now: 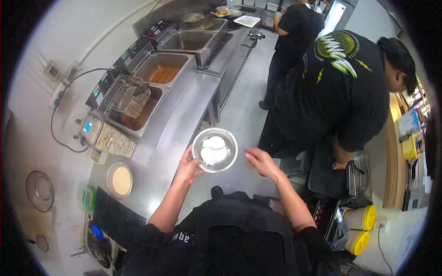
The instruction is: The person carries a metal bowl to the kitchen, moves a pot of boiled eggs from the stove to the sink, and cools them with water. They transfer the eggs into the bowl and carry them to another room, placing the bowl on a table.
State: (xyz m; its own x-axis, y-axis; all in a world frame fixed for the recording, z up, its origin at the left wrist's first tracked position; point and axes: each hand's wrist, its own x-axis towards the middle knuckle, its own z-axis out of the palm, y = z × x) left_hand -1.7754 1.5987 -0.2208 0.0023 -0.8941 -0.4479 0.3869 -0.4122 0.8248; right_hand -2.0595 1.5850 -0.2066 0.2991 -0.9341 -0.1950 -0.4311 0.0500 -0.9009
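Observation:
My left hand (188, 168) is closed on the rim of a round metal bowl (234, 158), held out in front of me above the floor. Inside the bowl lie a few smooth, rounded white pieces (214, 149); their exact kind is not clear. To the right of the bowl and apart from it is my right hand (261, 163). Its fingers are loosely bent and slightly blurred, and no object shows in them.
Along the left, a steel counter (177, 119) carries fryers (161, 69), one with a wire basket (131, 99). Nearer stand a bowl of pale batter (121, 180) and a tub of flaky pieces (115, 140). A co-worker (331, 87) bends close on the right; another person (301, 23) stands farther back.

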